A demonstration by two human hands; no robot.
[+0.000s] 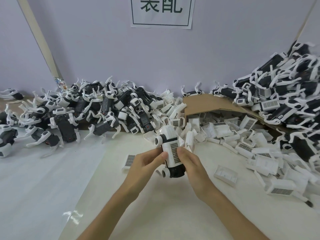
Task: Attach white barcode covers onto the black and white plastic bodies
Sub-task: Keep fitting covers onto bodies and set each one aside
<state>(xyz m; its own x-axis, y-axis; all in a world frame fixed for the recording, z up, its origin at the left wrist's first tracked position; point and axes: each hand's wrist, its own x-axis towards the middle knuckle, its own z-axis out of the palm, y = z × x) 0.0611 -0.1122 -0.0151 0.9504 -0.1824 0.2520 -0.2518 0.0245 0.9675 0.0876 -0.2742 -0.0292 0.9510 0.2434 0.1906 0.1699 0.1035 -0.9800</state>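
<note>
At the middle of the table I hold one black and white plastic body (170,135) upright, tilted a little to the left. A white barcode cover (174,154) lies along its side, barcode facing me. My left hand (147,163) grips the body from the left, thumb against the cover's edge. From the right, my right hand (189,161) grips it with the thumb on the barcode. The body's black lower end (176,172) shows between my hands.
A heap of black and white bodies (97,108) runs along the wall at the left. Another heap (284,94) rises at the right. Loose white covers (242,135) spill from a tipped cardboard box (204,101). Single covers lie at the left (129,161) and the right (225,174) of my hands.
</note>
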